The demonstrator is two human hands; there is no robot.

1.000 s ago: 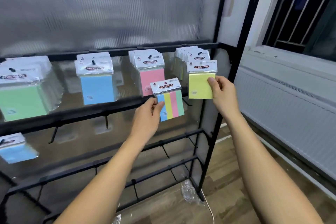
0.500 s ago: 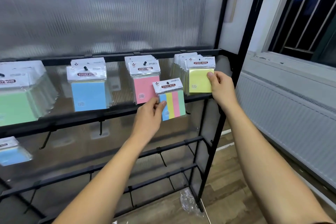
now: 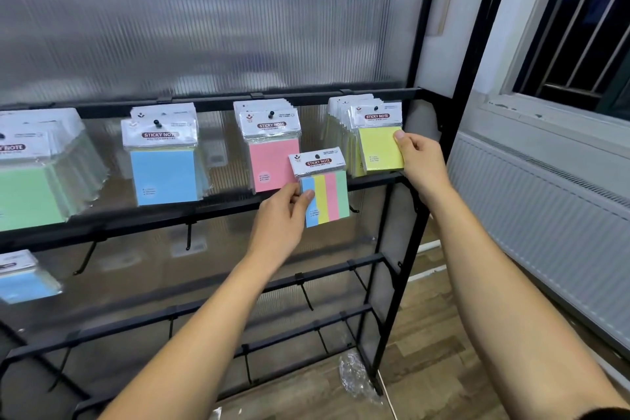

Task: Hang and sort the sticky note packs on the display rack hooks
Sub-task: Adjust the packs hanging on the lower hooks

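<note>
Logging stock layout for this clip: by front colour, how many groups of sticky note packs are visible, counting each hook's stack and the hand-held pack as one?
Green stack: 1
Blue stacks and: 2
Pink stack: 1
Yellow stack, front pack pinched by the right hand: 1
Multicolour pack, held in the left hand: 1
Total: 6

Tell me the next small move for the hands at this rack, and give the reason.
Probably let the right hand release the yellow sticky note pack: its header already sits on the hook with the other yellow packs. The left hand still pinches the four-colour striped sticky note pack, unhung, and bare black hooks wait on the lower rails.
</note>
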